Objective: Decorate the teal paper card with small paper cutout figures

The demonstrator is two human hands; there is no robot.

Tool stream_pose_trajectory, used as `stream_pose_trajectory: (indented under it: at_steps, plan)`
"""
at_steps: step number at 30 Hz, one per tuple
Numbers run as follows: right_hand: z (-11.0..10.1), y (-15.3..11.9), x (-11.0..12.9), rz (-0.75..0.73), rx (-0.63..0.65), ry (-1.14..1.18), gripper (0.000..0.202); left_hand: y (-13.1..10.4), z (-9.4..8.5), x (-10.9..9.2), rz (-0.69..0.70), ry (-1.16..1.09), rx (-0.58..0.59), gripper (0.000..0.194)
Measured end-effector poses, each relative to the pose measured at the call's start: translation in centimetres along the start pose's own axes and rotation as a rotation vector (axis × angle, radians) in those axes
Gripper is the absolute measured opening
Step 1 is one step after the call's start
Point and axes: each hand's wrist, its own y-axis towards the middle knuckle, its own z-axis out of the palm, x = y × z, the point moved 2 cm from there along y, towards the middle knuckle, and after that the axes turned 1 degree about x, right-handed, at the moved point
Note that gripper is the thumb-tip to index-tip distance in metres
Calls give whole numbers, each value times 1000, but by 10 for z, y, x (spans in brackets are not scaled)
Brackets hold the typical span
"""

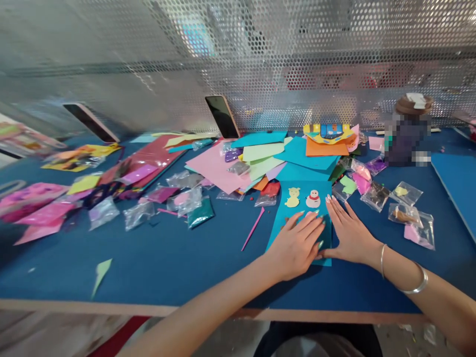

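Observation:
A bright blue card (274, 244) lies on the table, with a yellow bear shape (293, 197) and a snowman shape (313, 198) side by side on its upper part. Over the card's lower half my left hand (299, 246) rests palm down, its fingers stretched out just below the two shapes. Whatever lies beneath that palm is hidden. Along the card's right edge my right hand (352, 234) lies flat with fingers extended and thumb reaching toward the left hand. To the left of the card is a thin pink plastic stick (253, 229).
Coloured paper sheets (206, 163) and small bags of clay (201, 212) spread across the middle and back. More bags (420, 230) lie on the right near a dark bottle (407, 139). A phone (223, 117) leans against the perforated metal screen (260, 64). A green paper scrap (101, 275) lies front left.

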Motion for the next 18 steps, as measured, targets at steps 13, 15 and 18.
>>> stream_pose_trajectory:
  at_steps: [13, 15, 18]
  plan:
    - [-12, 9, -26, 81, -83, 1299, 85, 42, 25, -7, -129, 99, -111, 34]
    - [-10, 9, -27, 87, -113, 1347, 84, 44, 30, -12, -127, 128, -173, 25]
    - [-9, 9, -28, 70, -142, 1331, 81, 45, 32, -14, -121, 148, -259, 18]
